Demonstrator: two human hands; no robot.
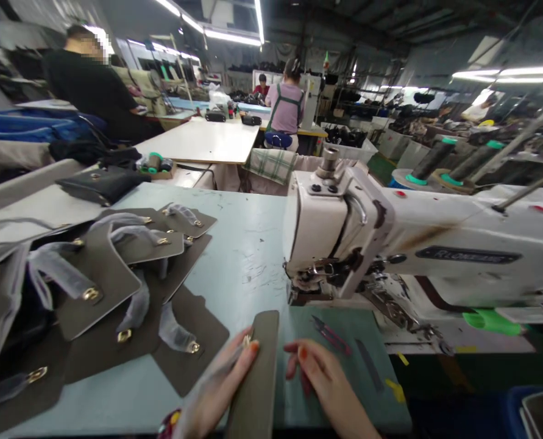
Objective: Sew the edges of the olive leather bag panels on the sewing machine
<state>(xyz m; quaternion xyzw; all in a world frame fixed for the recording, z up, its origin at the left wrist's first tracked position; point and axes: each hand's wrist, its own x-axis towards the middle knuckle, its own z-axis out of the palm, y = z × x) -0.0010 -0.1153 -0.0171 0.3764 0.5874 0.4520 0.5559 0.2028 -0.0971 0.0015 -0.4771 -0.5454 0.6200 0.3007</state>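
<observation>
A long olive-grey leather strip (255,372) stands up from the bottom of the view, tilted slightly. My left hand (219,384) grips its left edge, and a small gold metal fitting (247,340) shows at the fingertips. My right hand (321,378) lies palm-down on a green mat (344,323), its fingers just right of the strip and apparently not touching it. Thread snips with dark red handles (330,334) lie on the mat above that hand. To the left of my left hand, overlapping dark taupe leather panels (102,286) carry gold clasps and plastic-wrapped tabs.
A white industrial sewing machine (344,238) fills the right side, its presser foot (310,289) beside the mat. The pale blue-green table (248,256) extends beyond it. A black leather bag (102,185) sits at the far left. Behind are other tables, several co-workers and stacked materials.
</observation>
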